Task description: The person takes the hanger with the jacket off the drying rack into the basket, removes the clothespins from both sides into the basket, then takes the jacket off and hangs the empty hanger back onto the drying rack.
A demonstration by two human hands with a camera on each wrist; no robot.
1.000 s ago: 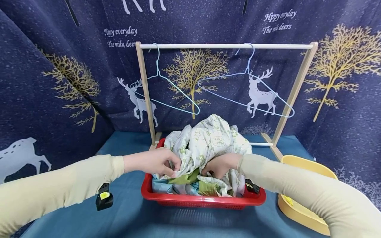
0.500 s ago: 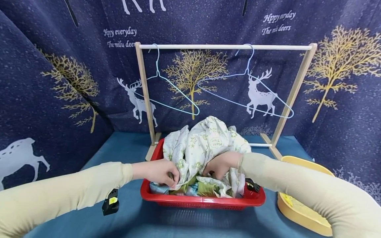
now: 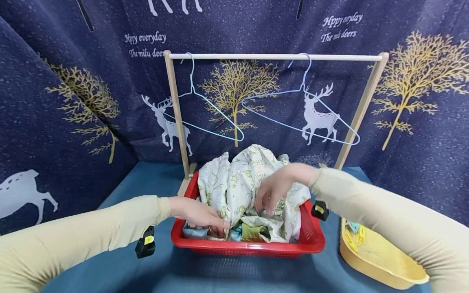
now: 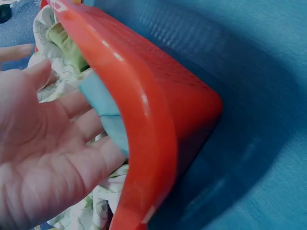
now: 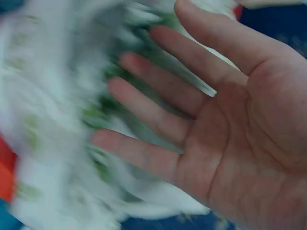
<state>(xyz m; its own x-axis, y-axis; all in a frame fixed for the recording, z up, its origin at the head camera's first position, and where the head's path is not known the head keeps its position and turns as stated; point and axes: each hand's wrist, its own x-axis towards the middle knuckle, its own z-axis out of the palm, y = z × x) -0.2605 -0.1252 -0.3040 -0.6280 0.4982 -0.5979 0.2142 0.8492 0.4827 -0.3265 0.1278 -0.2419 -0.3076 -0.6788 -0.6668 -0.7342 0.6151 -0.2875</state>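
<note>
A red plastic basket [image 3: 249, 246] holds a heap of clothes. On top lies a white garment with a green print [image 3: 238, 183]; green cloth [image 3: 253, 232] and light blue cloth [image 4: 103, 105] show near the front. My left hand [image 3: 199, 213] reaches into the basket's front left part, fingers fairly straight among the cloth; the left wrist view shows its palm open just inside the rim, fingertips partly hidden. My right hand [image 3: 275, 187] hovers over the white garment, and the right wrist view shows its fingers [image 5: 153, 112] spread, with nothing gripped.
Behind the basket stands a wooden rack with a white rail [image 3: 256, 57]. A light blue hanger [image 3: 216, 106] and a lilac hanger [image 3: 326, 103] hang from it. To the right is a yellow tub [image 3: 384, 260] with yellow clips [image 3: 360, 235]. A blue cloth covers the table [image 3: 154, 183].
My right hand has let go of the garment and risen. My left hand has shifted slightly right and lower, its fingers straightening from a pinch. The white garment has settled lower over the front.
</note>
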